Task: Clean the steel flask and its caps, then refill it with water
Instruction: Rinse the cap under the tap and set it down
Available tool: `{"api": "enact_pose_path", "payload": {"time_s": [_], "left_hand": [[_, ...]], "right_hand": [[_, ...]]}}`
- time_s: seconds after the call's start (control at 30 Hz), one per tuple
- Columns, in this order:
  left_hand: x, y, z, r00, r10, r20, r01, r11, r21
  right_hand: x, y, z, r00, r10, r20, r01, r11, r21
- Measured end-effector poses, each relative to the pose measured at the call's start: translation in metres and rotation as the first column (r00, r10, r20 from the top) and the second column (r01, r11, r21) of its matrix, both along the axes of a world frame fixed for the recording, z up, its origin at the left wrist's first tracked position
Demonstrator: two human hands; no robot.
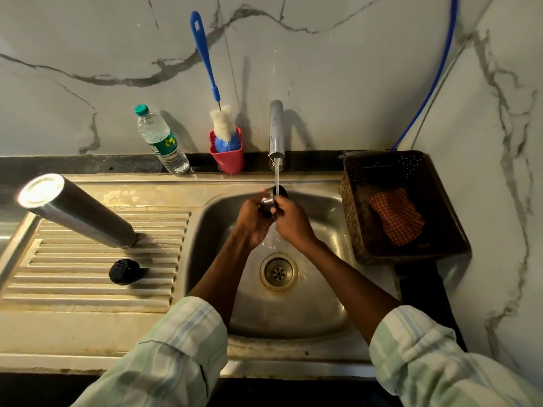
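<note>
The steel flask [76,211] stands upside down on the ribbed drainboard [97,259], left of the basin. A black inner cap [125,271] sits on the drainboard in front of it. Over the sink basin [320,207], my left hand [254,221] and my right hand [291,223] both hold the steel outer cap [269,202] with its dark opening turned up under the water stream [276,179] running from the tap [276,130]. My fingers cover most of the cap.
A plastic water bottle [161,141] and a red cup [227,155] holding a blue-handled bottle brush [205,58] stand against the marble wall. A brown basket [411,201] with a checked cloth [396,215] sits right of the sink. The drain [278,271] lies below my hands.
</note>
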State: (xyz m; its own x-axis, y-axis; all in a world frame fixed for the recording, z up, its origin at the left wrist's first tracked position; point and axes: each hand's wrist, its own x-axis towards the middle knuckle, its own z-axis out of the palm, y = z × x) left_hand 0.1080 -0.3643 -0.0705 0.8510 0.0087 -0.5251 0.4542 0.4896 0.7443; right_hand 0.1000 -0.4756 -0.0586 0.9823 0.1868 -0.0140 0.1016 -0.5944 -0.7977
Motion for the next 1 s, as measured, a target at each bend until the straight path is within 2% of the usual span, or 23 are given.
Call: {"api": "enact_pose_path", "payload": {"time_s": [0.03,0.07,0.2,0.23,0.3,0.4,0.5,0.6,0.7,0.9,1.0], "left_hand": [[-0.002,-0.001,0.001,1.0,-0.009,0.009,0.009,1.0,-0.016],[-0.004,-0.002,0.002,1.0,-0.014,0.012,0.015,1.0,-0.023],[-0.006,-0.002,0.002,0.996,0.048,-0.078,-0.056,0.993,-0.104],[-0.006,-0.001,0.003,0.994,0.037,-0.105,-0.051,0.99,-0.13],[-0.007,0.0,0.003,0.992,-0.019,-0.127,0.0,0.989,-0.151],[-0.009,0.0,-0.002,0.982,-0.086,-0.17,0.078,0.995,-0.054],[-0.008,0.0,-0.003,0.987,-0.058,-0.149,0.061,0.998,0.019],[-0.005,0.003,-0.004,0.996,0.008,-0.094,0.003,0.993,0.116],[-0.002,0.007,-0.005,0.998,0.029,-0.05,-0.022,0.99,0.14],[-0.004,0.008,-0.004,0.996,0.079,-0.033,-0.073,0.985,0.154],[-0.007,0.009,-0.005,0.998,0.061,-0.024,-0.055,0.979,0.196]], "right_hand": [[0.004,0.002,0.001,0.992,-0.077,-0.098,0.087,0.991,0.101],[0.006,0.002,0.001,0.986,-0.111,-0.123,0.127,0.983,0.13],[0.001,-0.005,-0.012,0.991,-0.063,0.119,0.073,0.994,-0.083],[0.001,-0.007,-0.017,0.99,-0.084,0.111,0.095,0.991,-0.092],[-0.001,-0.006,-0.016,0.997,-0.071,0.006,0.07,0.997,0.037],[-0.002,-0.003,-0.009,0.997,0.018,-0.071,-0.008,0.991,0.136],[0.004,-0.003,-0.006,0.983,-0.132,-0.124,0.151,0.976,0.155],[0.009,-0.004,-0.009,0.96,-0.114,-0.256,0.141,0.986,0.093],[0.013,-0.008,-0.01,0.951,-0.182,-0.252,0.217,0.968,0.122],[0.016,-0.006,-0.012,0.923,-0.154,-0.352,0.198,0.976,0.094],[0.016,-0.008,-0.012,0.913,-0.133,-0.385,0.198,0.971,0.134]]}}
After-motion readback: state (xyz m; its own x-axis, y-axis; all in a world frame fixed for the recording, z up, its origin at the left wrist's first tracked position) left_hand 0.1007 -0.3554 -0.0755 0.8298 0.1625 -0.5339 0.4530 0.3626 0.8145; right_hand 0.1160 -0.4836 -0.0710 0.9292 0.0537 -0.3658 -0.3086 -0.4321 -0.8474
